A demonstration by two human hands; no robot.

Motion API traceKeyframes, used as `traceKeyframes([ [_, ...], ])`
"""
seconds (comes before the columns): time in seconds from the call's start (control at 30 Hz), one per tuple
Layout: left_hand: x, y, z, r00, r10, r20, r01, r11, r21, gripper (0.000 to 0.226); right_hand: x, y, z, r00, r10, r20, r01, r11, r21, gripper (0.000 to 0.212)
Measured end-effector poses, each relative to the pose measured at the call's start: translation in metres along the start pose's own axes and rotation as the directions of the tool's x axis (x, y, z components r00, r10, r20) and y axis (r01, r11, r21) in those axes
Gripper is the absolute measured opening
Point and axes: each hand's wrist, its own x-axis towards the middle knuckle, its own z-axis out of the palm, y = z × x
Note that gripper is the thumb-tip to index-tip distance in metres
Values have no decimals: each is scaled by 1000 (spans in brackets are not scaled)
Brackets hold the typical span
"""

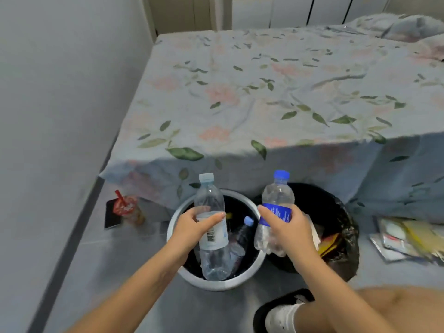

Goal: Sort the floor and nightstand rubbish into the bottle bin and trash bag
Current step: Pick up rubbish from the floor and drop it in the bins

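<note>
My left hand (192, 228) grips a clear plastic bottle with a white cap and white label (211, 205), held upright over the round white bottle bin (175, 227). My right hand (286, 227) grips a second clear bottle with a blue cap and blue label (276, 195), above the bin's right rim. Inside the bin lies another bottle with a pale blue cap (242, 234). To the right of the bin stands the open black trash bag (341, 212) with paper and yellow wrappers inside.
A drink cup with a red straw (131, 209) stands on the floor beside a dark phone-like slab (111, 216), left of the bin. Loose packets and papers (408, 239) lie on the floor at right. The bed with a floral sheet (264, 92) fills the background. My shoe (281, 313) is at bottom.
</note>
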Motion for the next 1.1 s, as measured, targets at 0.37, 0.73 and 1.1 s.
traceKeyframes([
  [0.37, 38, -31, -13, 995, -98, -33, 94, 991, -91, 63, -15, 15, 27, 997, -76, 20, 78, 991, -105, 40],
  [0.73, 95, -81, 22, 964, -261, -57, 264, 901, 345, 92, 3, 15, 36, 999, -40, -3, 40, 996, -76, 45],
  [1.1, 92, -75, 30, 972, -137, -189, 230, 713, 663, 104, 8, 23, 38, 999, -7, 51, 15, 986, -164, 48],
])
